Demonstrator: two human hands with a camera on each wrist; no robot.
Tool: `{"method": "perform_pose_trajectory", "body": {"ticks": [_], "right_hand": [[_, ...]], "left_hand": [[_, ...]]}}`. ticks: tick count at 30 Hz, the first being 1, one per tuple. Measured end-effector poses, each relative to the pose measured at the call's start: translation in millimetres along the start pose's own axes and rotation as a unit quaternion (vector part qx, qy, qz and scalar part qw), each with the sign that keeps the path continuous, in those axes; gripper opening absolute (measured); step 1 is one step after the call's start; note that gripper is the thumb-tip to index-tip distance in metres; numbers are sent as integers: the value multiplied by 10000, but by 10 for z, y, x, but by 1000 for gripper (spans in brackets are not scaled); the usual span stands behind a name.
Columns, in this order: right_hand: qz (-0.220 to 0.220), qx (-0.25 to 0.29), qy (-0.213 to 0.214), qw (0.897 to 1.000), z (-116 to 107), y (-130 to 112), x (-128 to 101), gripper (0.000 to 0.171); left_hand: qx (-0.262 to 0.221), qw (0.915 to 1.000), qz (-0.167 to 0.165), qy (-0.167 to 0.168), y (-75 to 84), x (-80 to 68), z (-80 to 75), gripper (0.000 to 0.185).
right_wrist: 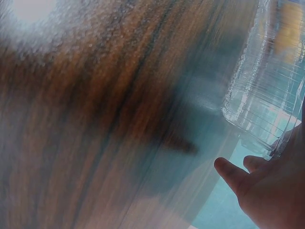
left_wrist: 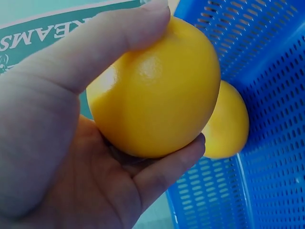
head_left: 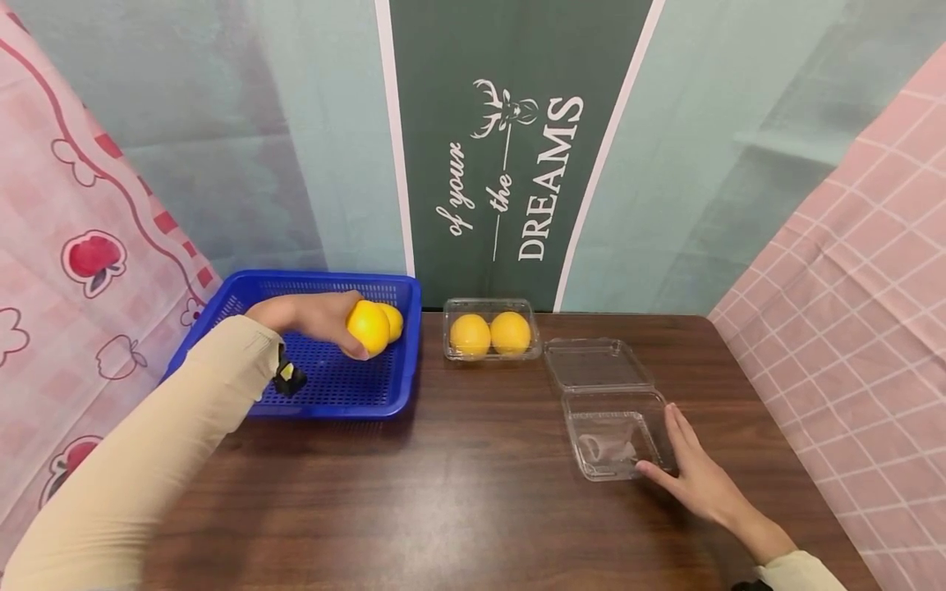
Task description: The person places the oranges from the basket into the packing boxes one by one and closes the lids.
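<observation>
My left hand [head_left: 319,317] grips a round yellow orange [head_left: 367,327] above the right part of a blue plastic basket [head_left: 314,408]. In the left wrist view, thumb and fingers curl round the held orange [left_wrist: 155,90]. A second orange [left_wrist: 228,121] sits in the basket just behind it. Over on the right, my right hand [head_left: 695,474] rests with extended fingers against the near-right side of a clear plastic clamshell box [head_left: 609,443]. The box lies with its lid [head_left: 597,364] folded back, and I see no fruit in it. The right wrist view shows the box's clear wall [right_wrist: 257,95] beside that hand.
Another clear box [head_left: 492,305] with two oranges [head_left: 470,335] stands at the table's back edge, between the basket and the open-lidded box. Patterned cloths hang behind and on both sides of the brown wooden table [head_left: 443,492].
</observation>
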State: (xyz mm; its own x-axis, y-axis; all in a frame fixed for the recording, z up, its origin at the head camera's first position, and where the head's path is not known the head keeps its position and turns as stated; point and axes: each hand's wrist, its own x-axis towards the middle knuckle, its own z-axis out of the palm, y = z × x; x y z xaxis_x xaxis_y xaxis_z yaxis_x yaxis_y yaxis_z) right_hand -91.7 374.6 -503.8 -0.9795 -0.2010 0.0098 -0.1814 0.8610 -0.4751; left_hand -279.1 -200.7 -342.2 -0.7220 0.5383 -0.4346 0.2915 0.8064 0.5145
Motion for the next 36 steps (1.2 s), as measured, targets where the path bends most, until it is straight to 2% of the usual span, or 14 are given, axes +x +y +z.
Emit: {"method": "perform_pose_trajectory", "body": {"ticks": [6,12,17,27,36], "right_hand": [[46,-9,-28,10000,-53,-37,89,106],[85,5,-89,9999,-52,-38,93,107],[71,-52,-63,9999,-62,-37,95,106],[76,3,-135,9999,-85,-16,141,107],[83,-59,16,9999,53,-17,-12,107]], "left_hand": [[-60,9998,139,-89,73,95,-78,65],[15,9996,269,8,128,119,-50,67],[18,9987,510,54,188,117,-45,68],[-46,9957,913,163,412,161,-4,74],[-81,9906,1346,251,621,186,217,76]]}}
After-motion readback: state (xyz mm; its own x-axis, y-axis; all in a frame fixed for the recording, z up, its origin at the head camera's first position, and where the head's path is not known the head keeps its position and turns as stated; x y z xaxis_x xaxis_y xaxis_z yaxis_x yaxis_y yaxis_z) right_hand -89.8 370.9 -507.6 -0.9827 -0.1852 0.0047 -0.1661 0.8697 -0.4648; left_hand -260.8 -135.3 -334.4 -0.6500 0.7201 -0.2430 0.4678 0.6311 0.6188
